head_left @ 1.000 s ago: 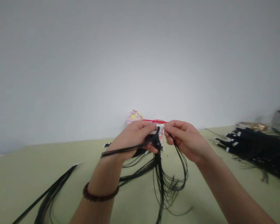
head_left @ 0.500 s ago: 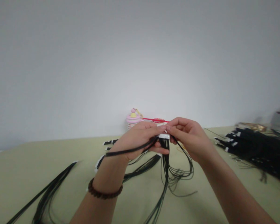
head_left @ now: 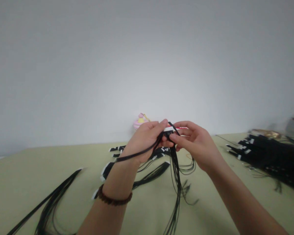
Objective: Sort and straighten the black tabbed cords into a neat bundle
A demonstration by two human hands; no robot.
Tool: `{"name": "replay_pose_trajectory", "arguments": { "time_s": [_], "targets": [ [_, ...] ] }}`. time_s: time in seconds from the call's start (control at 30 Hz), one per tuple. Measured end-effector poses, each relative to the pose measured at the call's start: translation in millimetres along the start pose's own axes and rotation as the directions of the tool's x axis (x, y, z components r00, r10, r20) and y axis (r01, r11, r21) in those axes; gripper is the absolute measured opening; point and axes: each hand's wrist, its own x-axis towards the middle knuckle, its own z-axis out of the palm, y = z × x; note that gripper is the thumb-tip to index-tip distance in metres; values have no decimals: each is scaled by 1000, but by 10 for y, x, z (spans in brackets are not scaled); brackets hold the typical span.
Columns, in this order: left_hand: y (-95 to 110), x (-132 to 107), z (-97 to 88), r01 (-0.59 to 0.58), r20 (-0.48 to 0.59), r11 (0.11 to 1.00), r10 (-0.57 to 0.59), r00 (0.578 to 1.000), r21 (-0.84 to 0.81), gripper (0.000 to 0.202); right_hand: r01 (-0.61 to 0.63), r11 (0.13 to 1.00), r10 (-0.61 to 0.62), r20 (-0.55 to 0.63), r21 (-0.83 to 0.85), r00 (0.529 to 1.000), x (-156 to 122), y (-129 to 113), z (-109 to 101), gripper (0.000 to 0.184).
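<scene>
My left hand (head_left: 143, 140) and my right hand (head_left: 194, 145) meet above the pale green table (head_left: 26, 182), both closed on one bundle of thin black cords (head_left: 176, 176). The bundle's top carries a small white tag (head_left: 168, 129) pinched between my fingertips. Its loose ends hang down to the table and off the bottom edge. One strand runs back over my left wrist, which wears a brown bead bracelet (head_left: 114, 199).
More black cords with white tags (head_left: 112, 166) lie behind my left hand. Another loose bunch (head_left: 49, 209) trails at the lower left. A big pile of black cords (head_left: 271, 156) fills the right side. A pink toy (head_left: 140, 121) stands at the grey wall.
Both hands have risen slightly and closed tighter together on the tagged end. The hanging loops by my right hand have been drawn up and hang straighter now.
</scene>
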Motion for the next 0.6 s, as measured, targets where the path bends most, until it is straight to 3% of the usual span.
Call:
{"name": "replay_pose_trajectory", "arguments": {
  "time_s": [0.13,0.37,0.5,0.6],
  "targets": [
    [-2,-28,-30,-63,134,991,48,990,116,28,-7,999,7,-1,33,1000,-5,-39,-18,35],
    [55,-95,-34,-48,256,970,-15,967,239,29,-19,995,11,74,96,997,-17,-46,-13,27],
    [44,-72,-70,97,310,995,-103,945,32,36,23,992,-27,29,122,999,-26,-63,-8,17],
    [31,-41,-124,175,365,970,-104,925,-168,30,21,991,-23,13,135,1000,-47,-97,-10,14]
  ]
}}
